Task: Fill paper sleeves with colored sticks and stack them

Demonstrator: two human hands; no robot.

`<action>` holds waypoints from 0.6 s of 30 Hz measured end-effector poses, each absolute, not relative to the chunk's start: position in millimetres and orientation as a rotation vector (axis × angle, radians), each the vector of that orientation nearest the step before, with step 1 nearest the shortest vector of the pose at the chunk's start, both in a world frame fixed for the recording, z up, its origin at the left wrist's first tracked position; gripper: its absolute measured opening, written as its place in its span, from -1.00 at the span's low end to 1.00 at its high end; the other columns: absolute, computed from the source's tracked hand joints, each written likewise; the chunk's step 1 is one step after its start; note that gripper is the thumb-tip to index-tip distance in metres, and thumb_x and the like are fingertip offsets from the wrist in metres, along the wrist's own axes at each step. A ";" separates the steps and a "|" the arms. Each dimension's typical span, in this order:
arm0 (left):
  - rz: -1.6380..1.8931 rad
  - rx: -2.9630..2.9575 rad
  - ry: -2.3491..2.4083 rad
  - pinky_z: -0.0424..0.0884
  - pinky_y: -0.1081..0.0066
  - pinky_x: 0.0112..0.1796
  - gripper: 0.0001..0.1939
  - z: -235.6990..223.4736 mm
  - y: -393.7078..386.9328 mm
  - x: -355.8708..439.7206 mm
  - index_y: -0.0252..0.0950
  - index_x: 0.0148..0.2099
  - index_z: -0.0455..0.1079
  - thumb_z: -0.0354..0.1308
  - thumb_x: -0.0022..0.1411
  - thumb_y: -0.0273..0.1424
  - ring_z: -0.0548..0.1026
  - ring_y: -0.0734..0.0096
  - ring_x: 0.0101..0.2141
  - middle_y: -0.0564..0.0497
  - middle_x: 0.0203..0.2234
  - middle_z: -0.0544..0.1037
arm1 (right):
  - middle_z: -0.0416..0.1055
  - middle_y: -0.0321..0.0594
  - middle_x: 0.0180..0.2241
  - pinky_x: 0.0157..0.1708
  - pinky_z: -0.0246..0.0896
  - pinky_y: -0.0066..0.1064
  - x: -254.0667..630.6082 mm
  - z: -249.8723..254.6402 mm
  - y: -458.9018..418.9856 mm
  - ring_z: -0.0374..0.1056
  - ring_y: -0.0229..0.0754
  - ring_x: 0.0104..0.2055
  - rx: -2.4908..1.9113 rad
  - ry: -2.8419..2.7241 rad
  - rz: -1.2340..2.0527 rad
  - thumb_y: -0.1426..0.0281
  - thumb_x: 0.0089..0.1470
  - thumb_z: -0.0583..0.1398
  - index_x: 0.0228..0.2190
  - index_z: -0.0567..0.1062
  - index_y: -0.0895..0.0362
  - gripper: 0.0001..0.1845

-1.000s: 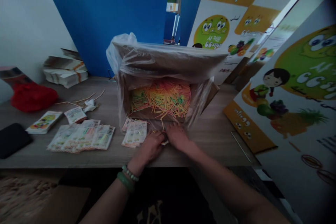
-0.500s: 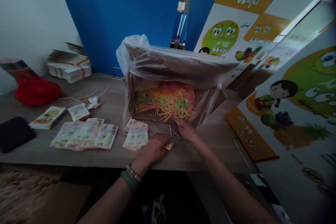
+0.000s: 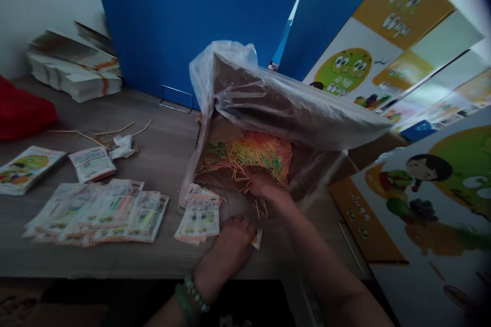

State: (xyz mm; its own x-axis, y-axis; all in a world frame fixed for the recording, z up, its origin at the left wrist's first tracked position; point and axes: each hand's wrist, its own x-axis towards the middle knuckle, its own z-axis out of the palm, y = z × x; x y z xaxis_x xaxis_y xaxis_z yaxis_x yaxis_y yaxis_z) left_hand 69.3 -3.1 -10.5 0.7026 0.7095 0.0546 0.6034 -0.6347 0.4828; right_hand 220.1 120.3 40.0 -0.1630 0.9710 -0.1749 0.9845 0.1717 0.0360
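Observation:
Many thin coloured sticks [image 3: 251, 150], yellow, orange, pink and green, lie in a plastic-lined cardboard box [image 3: 291, 112] that opens toward me. My right hand [image 3: 264, 184] reaches in at its near edge and touches the sticks; its fingertips are dim and partly hidden. A few loose sticks [image 3: 261, 208] lie on the plastic below it. My left hand [image 3: 233, 245] rests on the table with its fingers curled over a small printed packet [image 3: 258, 239], whose corner sticks out on the right. Beside it is a small fan of printed packets [image 3: 199, 217].
A wide row of filled packets [image 3: 99, 212] covers the left of the table [image 3: 161, 153]. Behind it are a bundled packet stack [image 3: 92, 163], a card stack [image 3: 30, 168], crumpled tissue [image 3: 123, 146] and a red bag [image 3: 23, 110]. Large printed cartons [image 3: 441, 189] stand on the right.
My right hand has moved farther into the box, from its near edge to the sticks. My left hand stays on the packet. The view has turned and come closer to the table.

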 end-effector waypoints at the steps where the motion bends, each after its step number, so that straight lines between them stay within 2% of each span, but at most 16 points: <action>1: 0.324 2.475 1.005 0.43 0.11 -0.10 -0.71 -10.4 -2.5 69.9 -0.33 -0.08 0.45 0.04 0.16 -0.58 0.46 0.08 -0.13 -0.15 -0.18 0.53 | 0.39 -0.01 0.11 0.12 0.09 -0.18 216.6 39.0 122.9 0.27 0.03 0.14 1.906 2.255 -0.093 0.47 0.04 0.21 0.13 0.37 0.09 -0.43; 6: 0.251 2.430 0.999 0.43 0.06 -0.09 -0.67 -12.0 -0.8 72.5 -0.33 -0.05 0.44 0.04 0.14 -0.59 0.46 0.04 -0.12 -0.18 -0.14 0.52 | 0.45 0.11 -0.01 0.11 0.07 -0.14 201.5 31.1 137.4 0.32 0.09 0.08 1.951 2.167 0.050 0.56 0.11 0.07 -0.04 0.49 0.27 -0.62; 12: 0.191 2.411 1.020 0.41 0.08 -0.10 -0.67 -13.3 -1.0 72.9 -0.31 -0.04 0.43 0.03 0.16 -0.57 0.46 0.06 -0.12 -0.17 -0.13 0.52 | 0.42 0.10 0.00 0.06 0.11 -0.16 209.9 23.8 129.9 0.30 0.07 0.09 2.132 2.175 0.034 0.56 0.15 0.01 -0.05 0.46 0.20 -0.63; 16: 0.158 2.396 1.023 0.42 0.08 -0.10 -0.63 -7.8 0.5 71.8 -0.29 -0.04 0.43 0.04 0.09 -0.59 0.45 0.05 -0.12 -0.16 -0.13 0.52 | 0.48 0.07 -0.13 0.00 0.14 -0.22 225.1 28.0 125.8 0.37 0.04 -0.02 2.342 2.100 -0.049 0.60 0.11 0.00 -0.10 0.45 0.22 -0.63; 18: 0.149 2.399 1.042 0.41 0.10 -0.08 -0.62 -6.2 0.9 71.5 -0.30 -0.05 0.43 0.03 0.08 -0.60 0.45 0.05 -0.11 -0.15 -0.13 0.52 | 0.50 0.04 -0.19 -0.08 0.19 -0.28 235.2 31.3 126.8 0.41 0.02 -0.08 2.499 2.063 -0.135 0.59 0.11 -0.01 -0.05 0.41 0.22 -0.61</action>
State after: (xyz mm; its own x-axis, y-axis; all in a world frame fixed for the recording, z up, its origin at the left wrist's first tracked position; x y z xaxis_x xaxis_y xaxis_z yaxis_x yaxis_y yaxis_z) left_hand 71.5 0.9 -6.2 0.6987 0.7082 -0.1010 0.6516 -0.5716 0.4987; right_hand 235.2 126.8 31.3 0.1893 0.9819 0.0005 0.9735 -0.1876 -0.1310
